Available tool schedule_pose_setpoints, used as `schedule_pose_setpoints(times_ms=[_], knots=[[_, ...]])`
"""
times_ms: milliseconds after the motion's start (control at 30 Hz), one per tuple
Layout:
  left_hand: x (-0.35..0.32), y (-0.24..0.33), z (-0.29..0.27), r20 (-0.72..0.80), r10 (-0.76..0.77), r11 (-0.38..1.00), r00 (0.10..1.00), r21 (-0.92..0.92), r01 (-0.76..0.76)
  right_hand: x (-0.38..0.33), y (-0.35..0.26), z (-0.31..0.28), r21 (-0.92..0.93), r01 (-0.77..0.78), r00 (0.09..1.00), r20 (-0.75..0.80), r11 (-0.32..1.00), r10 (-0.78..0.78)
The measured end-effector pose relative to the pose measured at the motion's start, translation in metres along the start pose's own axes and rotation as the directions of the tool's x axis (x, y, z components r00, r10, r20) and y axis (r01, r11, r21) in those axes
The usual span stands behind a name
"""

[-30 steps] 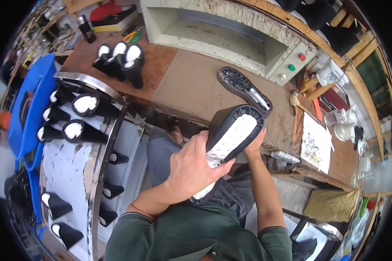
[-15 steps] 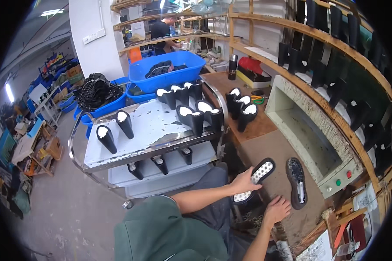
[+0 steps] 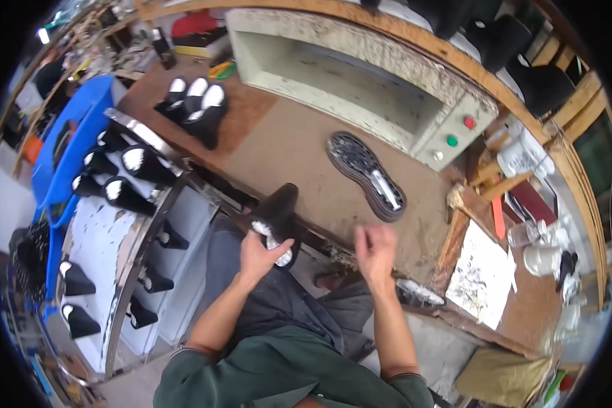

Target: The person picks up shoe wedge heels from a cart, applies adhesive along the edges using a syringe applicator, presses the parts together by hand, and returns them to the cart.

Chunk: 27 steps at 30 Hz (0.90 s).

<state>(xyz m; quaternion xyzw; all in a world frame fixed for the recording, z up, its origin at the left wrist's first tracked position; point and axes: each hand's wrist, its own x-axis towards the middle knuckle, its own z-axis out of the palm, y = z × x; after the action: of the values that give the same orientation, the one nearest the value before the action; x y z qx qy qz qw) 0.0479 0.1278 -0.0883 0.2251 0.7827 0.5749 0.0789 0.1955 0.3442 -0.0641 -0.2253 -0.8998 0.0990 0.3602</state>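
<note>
Black upper on a white last, that's what the left hand has got: fingers wrapped round the heel end of a lasted shoe, toe pointing away over the near edge of the brown workbench. Looks like leather or something like it, matte and smooth, with the pale bottom of the last peeking out by the palm.

The right hand is empty as far as I can tell, fingers loosely curled, hanging just over the bench edge to the right of the shoe. Not touching anything I can see.

Beyond the shoe and off to its right, flat on the bench, lies a rubber outsole, tread side up, dark with a chunky moulded pattern and a lighter patch near one end. Past that is a long boxy machine in chipped cream paint, with a red and a green button on its end panel.

My read: this is the stage between lasting and soling, shoe in hand, sole waiting. Any next move would need the free hand to go forward past the shoe for that outsole, and the bottom of the shoe turned up to meet it squarely.

Left of the shoe there's a steel rack full of more black lasted uppers, and three more uppers stand on the bench far beyond it. A hammer lies on the bench to the shoe's right.
</note>
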Motion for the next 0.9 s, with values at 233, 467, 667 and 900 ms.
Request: schedule_pose_setpoints(times_ms=[233,467,667,900], knots=[[0.004,0.0,0.002,0.058,0.016,0.999,0.998,-0.05,-0.013,0.044,0.033,-0.032,-0.279,-0.09,0.98,0.144,0.956,0.135],[0.008,-0.028,-0.005,0.118,0.26,0.953,0.959,0.127,-0.274,0.07,0.018,-0.015,-0.429,0.022,0.973,0.217,0.903,0.08],[0.008,-0.05,-0.005,0.201,0.215,0.963,0.956,0.118,-0.242,0.089,0.017,-0.022,-0.215,-0.063,0.918,0.372,0.974,0.142],[0.015,-0.065,-0.01,0.202,0.304,0.895,0.931,0.273,-0.352,0.121,0.005,-0.023,-0.37,0.037,0.9,0.417,0.928,0.131]])
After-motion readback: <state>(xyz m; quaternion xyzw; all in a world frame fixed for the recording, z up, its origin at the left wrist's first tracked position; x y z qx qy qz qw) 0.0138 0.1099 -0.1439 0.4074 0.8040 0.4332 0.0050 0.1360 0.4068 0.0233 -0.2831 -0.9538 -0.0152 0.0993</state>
